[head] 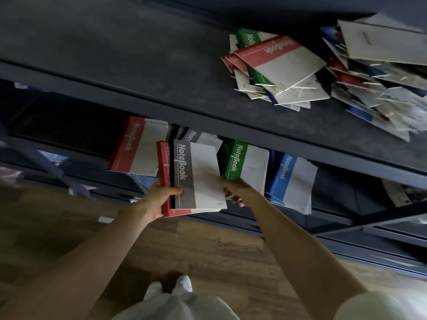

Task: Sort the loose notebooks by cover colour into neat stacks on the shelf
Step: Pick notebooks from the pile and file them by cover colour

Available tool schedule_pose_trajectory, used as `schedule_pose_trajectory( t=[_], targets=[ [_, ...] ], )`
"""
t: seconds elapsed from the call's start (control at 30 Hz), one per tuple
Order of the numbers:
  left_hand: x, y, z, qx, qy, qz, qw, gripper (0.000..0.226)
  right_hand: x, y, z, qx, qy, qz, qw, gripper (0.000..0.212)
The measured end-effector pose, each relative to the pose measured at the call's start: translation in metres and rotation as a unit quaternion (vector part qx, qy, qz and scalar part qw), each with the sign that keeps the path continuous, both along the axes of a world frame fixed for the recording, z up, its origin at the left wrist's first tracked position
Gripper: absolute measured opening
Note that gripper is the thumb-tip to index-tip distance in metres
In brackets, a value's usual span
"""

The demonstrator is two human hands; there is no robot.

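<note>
My left hand (159, 199) grips a small bundle of notebooks with a grey-covered one (196, 174) on top and a red one (164, 172) beneath. My right hand (235, 190) reaches under the bundle's right edge, by the green stack (245, 162); its fingers are mostly hidden. On the lower shelf sit a red stack (138, 148), a grey stack (201, 137) behind the bundle, the green stack and a blue stack (291, 181). Loose mixed notebooks (277, 68) lie in a heap on the upper shelf.
The dark upper shelf board (138, 65) is bare on its left half. A second messy heap of notebooks (381, 75) fills its right end. Wooden floor (208, 250) and my white shoes are below. Papers lie on shelves at the far left and right.
</note>
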State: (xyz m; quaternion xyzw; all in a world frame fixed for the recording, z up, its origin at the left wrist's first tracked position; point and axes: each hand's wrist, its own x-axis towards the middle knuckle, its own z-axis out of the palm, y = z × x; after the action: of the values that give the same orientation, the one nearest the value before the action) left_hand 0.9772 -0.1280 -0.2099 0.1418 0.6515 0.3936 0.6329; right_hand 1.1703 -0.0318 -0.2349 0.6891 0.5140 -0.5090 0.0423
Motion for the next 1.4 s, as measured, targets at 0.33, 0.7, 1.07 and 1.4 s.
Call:
schedule_pose_trajectory(
  t=[0.33,0.7,1.07,1.4],
  targets=[
    [-0.028,0.003,0.004,0.019,-0.019,0.062,0.998,0.036,-0.045,-0.004,0.005,0.060,0.052,-0.110,0.991,0.014],
    [-0.137,-0.019,0.010,0.017,0.005,0.061,0.998,0.035,-0.106,0.002,-0.015,0.154,-0.107,-0.110,0.976,0.031],
    [-0.213,-0.014,-0.007,0.003,0.003,-0.027,1.000,0.043,-0.148,-0.013,-0.025,0.176,-0.233,-0.139,0.946,0.037],
    [-0.209,0.002,-0.010,0.033,-0.035,-0.023,0.999,0.042,-0.243,-0.038,0.009,0.075,0.039,-0.104,0.991,0.055]
  ],
)
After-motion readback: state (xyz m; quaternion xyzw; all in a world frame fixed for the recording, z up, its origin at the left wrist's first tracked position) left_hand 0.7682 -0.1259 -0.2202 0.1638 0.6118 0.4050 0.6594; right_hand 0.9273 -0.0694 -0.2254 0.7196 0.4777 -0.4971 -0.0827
